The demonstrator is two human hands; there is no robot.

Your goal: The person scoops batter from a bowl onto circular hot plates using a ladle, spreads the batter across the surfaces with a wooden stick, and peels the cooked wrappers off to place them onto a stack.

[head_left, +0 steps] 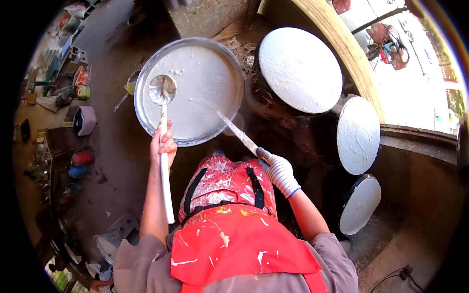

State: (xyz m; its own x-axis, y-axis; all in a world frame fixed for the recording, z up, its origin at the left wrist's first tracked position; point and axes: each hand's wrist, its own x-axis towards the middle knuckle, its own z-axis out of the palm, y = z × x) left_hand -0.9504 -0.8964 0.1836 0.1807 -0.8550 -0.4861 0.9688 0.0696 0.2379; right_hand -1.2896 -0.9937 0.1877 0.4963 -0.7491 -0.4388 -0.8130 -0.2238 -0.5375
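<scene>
My bare left hand (166,145) is closed around the long pale handle of a metal ladle (162,88). The ladle's bowl hangs over a wide metal basin (140,105) of thick off-white batter-like liquid (200,88), with white residue inside the bowl. In my right hand (279,172), which wears a striped white glove, I grip a long flat spatula (238,131) smeared with white. Its tip points over the liquid near the basin's right part; whether it touches the surface I cannot tell.
On the right, three round plates (300,71) spread with white stand along a curved wooden edge (349,49). A red apron (239,244) splashed with white covers my front. Assorted clutter lines the far left, including a pinkish-grey object (86,121) and a red container (82,157).
</scene>
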